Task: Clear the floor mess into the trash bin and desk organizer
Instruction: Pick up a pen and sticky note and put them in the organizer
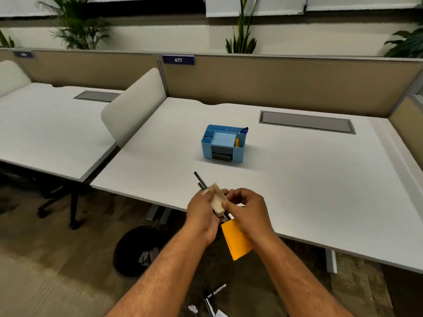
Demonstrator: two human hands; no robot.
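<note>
Several bits of mess are left on the floor at six o'clock, nearest the camera: a crumpled paper scrap [193, 308], a pen [217, 290] and what looks like another dark pen beside it, so the clearing is only partly done by my reckoning. Just above them, the left hand [201, 212] is clamped around two black pens [201, 181], whose tips stick out toward eleven o'clock, together with a beige sticky-note pad [217, 199]. The right hand [248, 210] pinches the lower end of that pad with thumb and forefinger while an orange sticky-note pad [235, 241] hangs beneath it; which fingers carry the orange pad I cannot tell. Both hands meet over the near edge of the table [309, 179], probably sorting the bundle so each piece can go into its own slot.

At eight o'clock, on the floor under the table edge, stands the black trash bin [137, 250], with crumpled paper already inside. Farther off at twelve o'clock sits the blue desk organizer [223, 144] on the table, well apart from the hands, holding a blue pen in its back right compartment and an orange item in the right one.
</note>
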